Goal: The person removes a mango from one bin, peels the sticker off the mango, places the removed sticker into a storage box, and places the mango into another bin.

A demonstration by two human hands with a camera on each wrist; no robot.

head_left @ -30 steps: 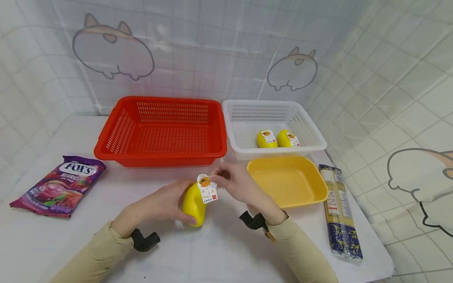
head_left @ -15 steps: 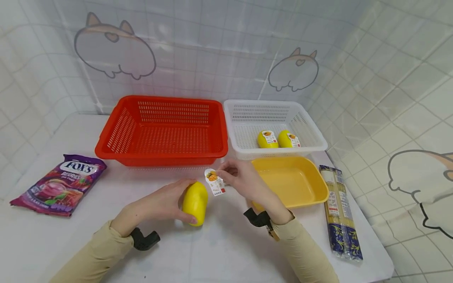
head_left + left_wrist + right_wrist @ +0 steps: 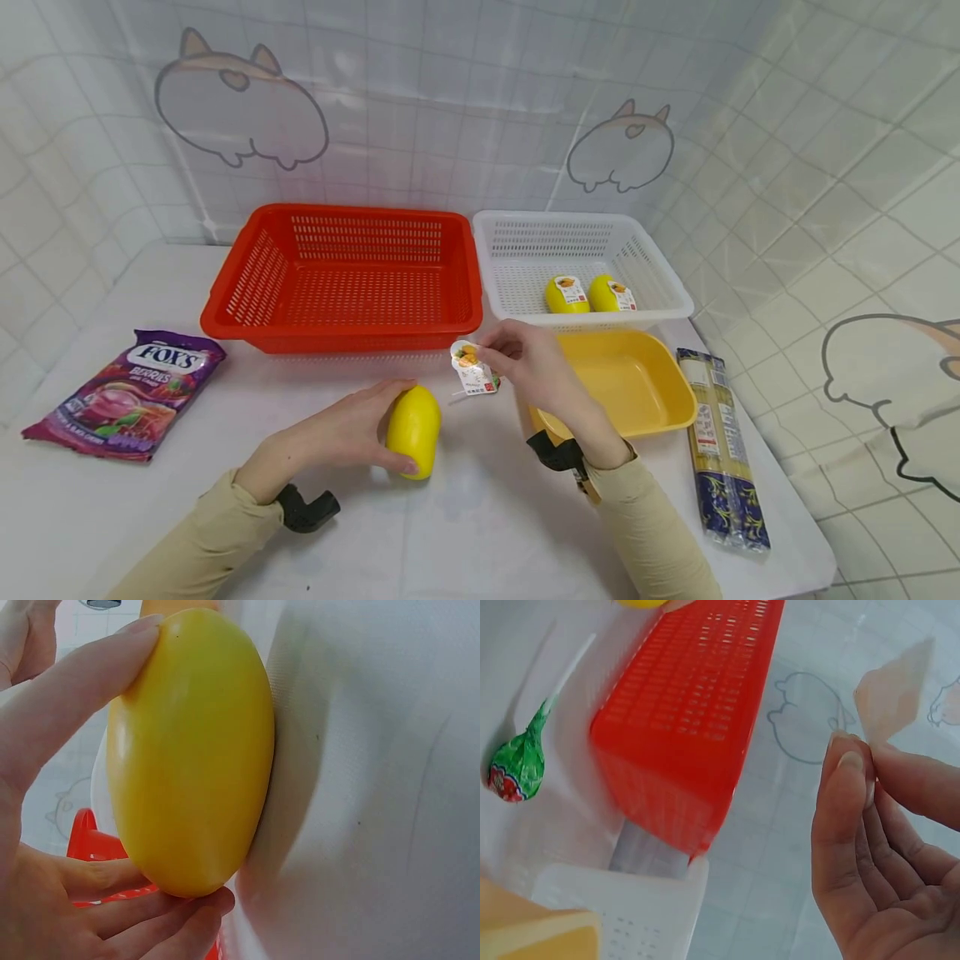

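A plain yellow mango [image 3: 415, 432] lies on the white table in front of the red basket. My left hand [image 3: 345, 429] grips it from the left, thumb at one end and fingers at the other, as the left wrist view shows [image 3: 191, 757]. Between thumb and fingertips, my right hand [image 3: 536, 371] pinches a white label [image 3: 475, 377] printed with mangoes. In the right wrist view the label [image 3: 896, 694] appears from its pale back. Under the label, on the table, is a green-wrapped lollipop [image 3: 517, 761], mostly hidden in the head view.
A red basket [image 3: 352, 340] stands at the back. Beside it, a white basket [image 3: 517, 318] holds two labelled mangoes [image 3: 567, 296]. A yellow tray [image 3: 611, 383] sits by my right hand. Noodle packs [image 3: 723, 450] lie far right, a purple candy bag [image 3: 135, 396] far left.
My right hand has carried the label off the mango, up and to the right. The left hand and the mango have stayed in place.
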